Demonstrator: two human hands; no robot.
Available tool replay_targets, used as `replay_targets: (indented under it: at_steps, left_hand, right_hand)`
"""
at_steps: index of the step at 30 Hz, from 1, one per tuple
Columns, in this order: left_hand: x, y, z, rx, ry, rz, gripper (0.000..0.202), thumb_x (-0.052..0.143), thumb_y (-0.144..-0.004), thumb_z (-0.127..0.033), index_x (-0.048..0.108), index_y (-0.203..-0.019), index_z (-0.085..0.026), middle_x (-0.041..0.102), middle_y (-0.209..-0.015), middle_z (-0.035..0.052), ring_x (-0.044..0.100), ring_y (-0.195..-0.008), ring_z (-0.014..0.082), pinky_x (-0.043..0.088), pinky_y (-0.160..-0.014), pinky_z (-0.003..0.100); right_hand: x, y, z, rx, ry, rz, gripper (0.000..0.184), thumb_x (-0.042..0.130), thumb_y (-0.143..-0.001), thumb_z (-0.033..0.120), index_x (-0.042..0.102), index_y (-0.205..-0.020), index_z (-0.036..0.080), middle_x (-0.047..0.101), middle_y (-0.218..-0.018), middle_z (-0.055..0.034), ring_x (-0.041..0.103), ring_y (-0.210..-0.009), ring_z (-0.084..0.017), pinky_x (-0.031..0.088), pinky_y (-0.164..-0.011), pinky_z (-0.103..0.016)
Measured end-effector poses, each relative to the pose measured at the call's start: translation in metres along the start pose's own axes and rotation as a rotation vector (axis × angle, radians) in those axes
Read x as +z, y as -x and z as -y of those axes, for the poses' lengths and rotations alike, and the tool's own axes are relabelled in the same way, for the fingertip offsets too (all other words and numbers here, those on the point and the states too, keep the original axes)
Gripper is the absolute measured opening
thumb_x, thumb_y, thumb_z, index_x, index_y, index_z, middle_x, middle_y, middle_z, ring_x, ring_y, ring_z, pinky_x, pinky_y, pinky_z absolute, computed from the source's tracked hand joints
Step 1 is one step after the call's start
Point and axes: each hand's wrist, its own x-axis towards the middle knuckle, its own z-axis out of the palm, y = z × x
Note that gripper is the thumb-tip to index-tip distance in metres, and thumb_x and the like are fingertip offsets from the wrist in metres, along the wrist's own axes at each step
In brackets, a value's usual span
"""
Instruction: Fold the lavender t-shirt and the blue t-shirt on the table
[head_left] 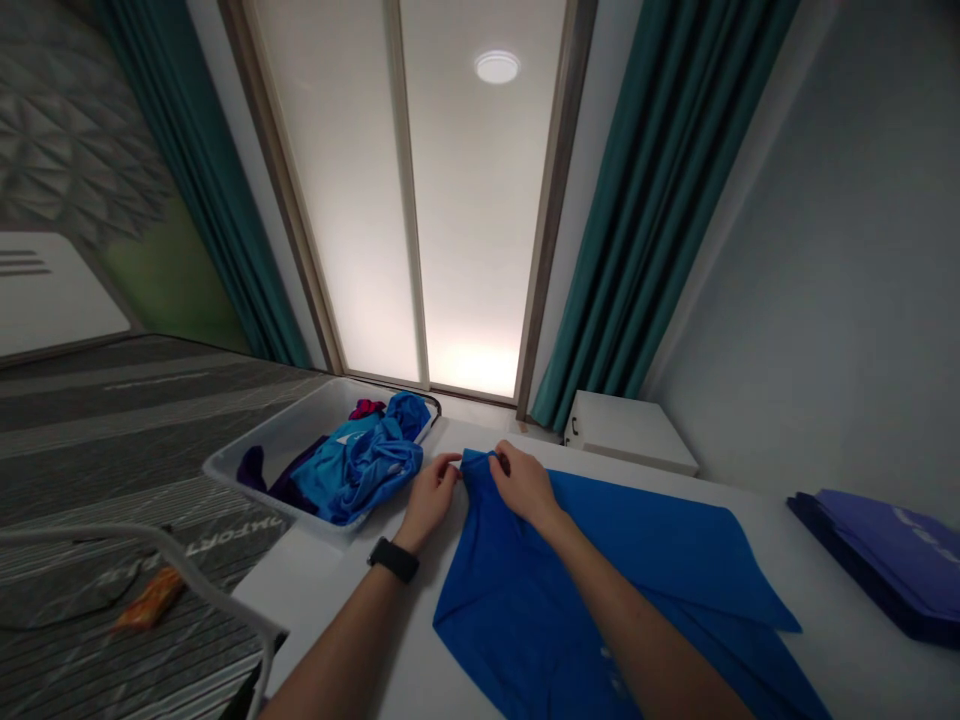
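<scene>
Pinching the raised top corner of a blue garment with my right hand, I hold the cloth gathered between thumb and fingers; my left hand, a black watch on its wrist, meets the same corner from the other side, its fingers apparently closed on the edge, though the fold makes that hard to be sure of; the garment lies spread on the white table beneath my forearms, with a loose flap folded across its lower part; just beside my left hand, a translucent plastic tray sits at the table's far end, holding a crumpled light-blue garment, a dark purple piece and a small maroon piece; a stack of folded purple cloth lies well off to my right on the table; beyond the table stand a white drawer unit and teal curtains; to my left is a striped grey mattress with an orange packet on it.
</scene>
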Motion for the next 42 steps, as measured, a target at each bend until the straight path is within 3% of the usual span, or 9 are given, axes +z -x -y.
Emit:
replay_targets:
  at_steps: [10, 16, 22, 27, 33, 42]
  left_hand:
    - [0.015, -0.037, 0.022, -0.04, -0.155, 0.027, 0.036, 0.045, -0.082, -0.017, 0.063, -0.112, -0.012, 0.072, -0.078, 0.0063, 0.066, -0.071, 0.0193, 0.048, -0.069, 0.03]
    - [0.017, -0.052, 0.027, 0.002, -0.244, 0.034, 0.027, 0.057, -0.075, -0.016, 0.068, -0.1, -0.018, 0.067, -0.074, 0.0016, 0.061, -0.064, 0.0165, 0.046, -0.065, 0.026]
    - [0.02, -0.057, 0.031, 0.031, -0.298, 0.033, 0.019, 0.06, -0.073, -0.016, 0.071, -0.088, -0.019, 0.065, -0.074, 0.002, 0.06, -0.068, 0.018, 0.044, -0.07, 0.028]
    - [0.02, -0.061, 0.031, 0.025, -0.277, 0.042, 0.026, 0.058, -0.071, -0.013, 0.073, -0.091, -0.019, 0.065, -0.072, 0.0015, 0.058, -0.065, 0.0167, 0.043, -0.068, 0.027]
    - [0.017, -0.066, 0.032, -0.015, -0.176, 0.091, 0.027, 0.058, -0.068, -0.02, 0.075, -0.088, -0.017, 0.065, -0.064, 0.0002, 0.056, -0.058, 0.0144, 0.042, -0.058, 0.024]
    - [0.016, -0.07, 0.039, -0.082, -0.079, 0.053, 0.031, 0.051, -0.077, -0.032, 0.074, -0.085, -0.014, 0.07, -0.07, 0.0046, 0.063, -0.065, 0.0189, 0.047, -0.061, 0.027]
  right_hand:
    - [-0.009, -0.018, -0.027, 0.079, -0.223, -0.114, 0.019, 0.043, -0.089, 0.032, 0.048, -0.073, 0.023, 0.052, -0.061, 0.0037, 0.05, -0.061, -0.015, 0.027, -0.056, -0.023]
    - [-0.01, -0.019, -0.03, 0.091, -0.284, -0.135, 0.02, 0.043, -0.088, 0.034, 0.047, -0.071, 0.024, 0.053, -0.062, 0.0036, 0.051, -0.061, -0.015, 0.029, -0.057, -0.023]
    - [-0.011, -0.018, -0.03, 0.066, -0.286, -0.122, 0.02, 0.044, -0.089, 0.035, 0.049, -0.074, 0.024, 0.054, -0.063, 0.0034, 0.053, -0.063, -0.016, 0.034, -0.061, -0.024]
    - [-0.015, -0.01, -0.021, -0.071, -0.274, -0.061, 0.018, 0.043, -0.091, 0.032, 0.052, -0.078, 0.023, 0.057, -0.07, 0.0015, 0.054, -0.067, -0.016, 0.037, -0.064, -0.024]
    - [-0.009, 0.003, -0.005, -0.3, -0.202, 0.056, 0.011, 0.045, -0.094, 0.023, 0.056, -0.093, 0.021, 0.063, -0.093, -0.0019, 0.058, -0.086, -0.016, 0.041, -0.076, -0.026]
    - [0.011, 0.018, 0.004, -0.509, 0.023, 0.136, 0.005, 0.052, -0.094, 0.023, 0.057, -0.094, 0.02, 0.063, -0.093, -0.0026, 0.056, -0.087, -0.017, 0.039, -0.077, -0.027]
